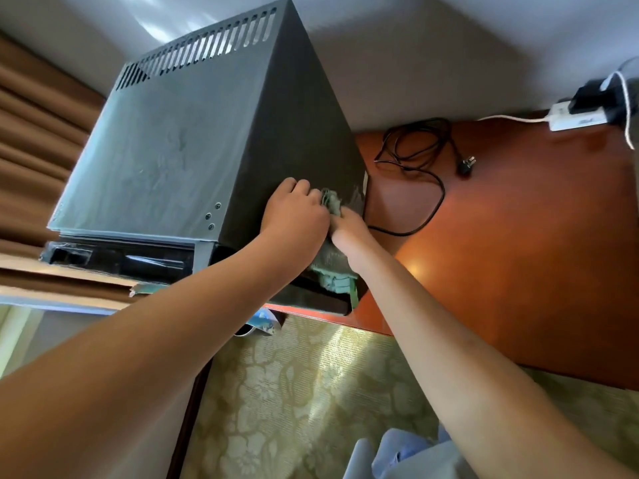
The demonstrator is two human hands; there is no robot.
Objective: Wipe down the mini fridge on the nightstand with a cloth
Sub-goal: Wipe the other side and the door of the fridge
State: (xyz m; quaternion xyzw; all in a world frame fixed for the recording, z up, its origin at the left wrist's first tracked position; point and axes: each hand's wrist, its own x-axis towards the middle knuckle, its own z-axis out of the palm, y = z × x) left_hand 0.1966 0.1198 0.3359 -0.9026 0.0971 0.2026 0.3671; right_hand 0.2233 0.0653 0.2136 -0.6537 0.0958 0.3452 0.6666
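Mini fridge (pixel 193 146): dark grey, box-shaped, metal casing, standing on the glossy reddish-brown wooden nightstand top (pixel 518 243). Its broad dusty panel, with a row of ventilation slots (pixel 204 46) along the far edge, faces my view; three small screws (pixel 211 216) sit near that panel's lower corner. The darker adjoining side panel faces right.

Cloth (pixel 332 202): grey-green, crumpled, pressed against the dark side panel near its lower near corner. A further part of it hangs down below my hands, over the fridge's bottom edge.

My left hand (pixel 294 216): fingers curled closed, knuckles up, resting on the side panel right at the fridge's edge and touching the bunched cloth. Whether its fingers actually pinch the fabric, I cannot tell.

My right hand (pixel 349 228): closed around the cloth from below and from the right, fabric bunched above the thumb side, held against the panel. The two hands touch each other.

Surroundings: a black power cord (pixel 415 160) lies in loose loops on the nightstand just right of the fridge, its plug (pixel 466 165) lying free on the wood. A white power strip (pixel 574 119) sits at the far right edge with a black adapter plugged in. Brown pleated curtains (pixel 31 150) hang on the left. Patterned yellow-green carpet (pixel 311 392) below.
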